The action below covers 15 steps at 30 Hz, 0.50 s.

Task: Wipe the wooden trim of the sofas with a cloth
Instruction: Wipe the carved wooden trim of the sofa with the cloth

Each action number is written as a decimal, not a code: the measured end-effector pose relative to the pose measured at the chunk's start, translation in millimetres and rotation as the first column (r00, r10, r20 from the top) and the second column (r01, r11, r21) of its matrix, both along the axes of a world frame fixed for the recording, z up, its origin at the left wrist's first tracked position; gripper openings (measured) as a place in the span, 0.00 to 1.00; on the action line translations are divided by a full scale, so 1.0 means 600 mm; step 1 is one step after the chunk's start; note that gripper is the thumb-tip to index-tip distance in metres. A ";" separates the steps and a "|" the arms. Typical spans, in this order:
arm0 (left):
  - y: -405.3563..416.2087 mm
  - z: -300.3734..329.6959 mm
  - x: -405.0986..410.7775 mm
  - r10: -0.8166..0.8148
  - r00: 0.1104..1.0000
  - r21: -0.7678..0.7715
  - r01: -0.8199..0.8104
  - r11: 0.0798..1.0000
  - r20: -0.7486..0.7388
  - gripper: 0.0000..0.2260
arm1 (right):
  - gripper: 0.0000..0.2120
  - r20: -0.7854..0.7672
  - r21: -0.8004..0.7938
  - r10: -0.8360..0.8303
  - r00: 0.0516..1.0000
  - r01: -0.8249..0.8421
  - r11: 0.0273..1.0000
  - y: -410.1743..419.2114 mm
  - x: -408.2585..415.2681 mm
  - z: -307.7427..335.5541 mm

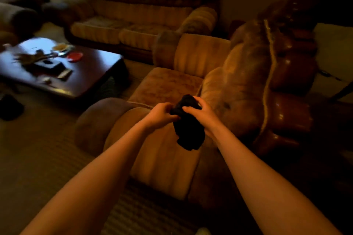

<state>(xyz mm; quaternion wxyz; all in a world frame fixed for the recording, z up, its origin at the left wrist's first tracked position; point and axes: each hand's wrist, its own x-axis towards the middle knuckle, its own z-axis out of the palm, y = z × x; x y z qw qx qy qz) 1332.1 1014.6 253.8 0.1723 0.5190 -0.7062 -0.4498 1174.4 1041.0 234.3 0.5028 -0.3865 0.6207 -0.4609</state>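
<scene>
Cloth (188, 126), dark, bunched: we hold it in both hands above the near armrest of the armchair (168, 89). Left hand (162, 113) pinches one edge with curled fingers; right hand (198, 112) grips the upper bunch, the rest hanging loose below.

Wooden trim (286, 66), glossy red-brown, carved: runs along the chair's back at our right, apart from the cloth, not yet touched.

Long sofa (133, 23): across the room, its carved top dim.

Bench (91, 66), low and dark: left, carrying small clutter too blurred to name.

Step in hand, as we judge: readying or folding the cloth before wiping. Next move calls for a flat pad in one hand, carried rightward onto the trim, pressed into its curves.
</scene>
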 end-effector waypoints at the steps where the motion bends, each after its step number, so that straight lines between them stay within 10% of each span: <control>1: -0.002 0.006 0.052 0.044 0.999 -0.018 -0.043 0.999 0.013 0.15 | 0.24 0.009 0.004 0.041 0.999 -0.041 0.999 -0.014 0.039 0.000; 7: 0.021 0.029 0.377 0.345 0.938 -0.136 -0.339 0.931 0.022 0.14 | 0.14 0.191 0.163 0.225 0.955 -0.257 0.952 -0.072 0.316 0.000; 15: 0.051 0.070 0.738 0.592 0.803 -0.198 -0.592 0.781 -0.064 0.10 | 0.09 0.027 0.207 0.520 0.854 -0.514 0.832 -0.101 0.691 -0.023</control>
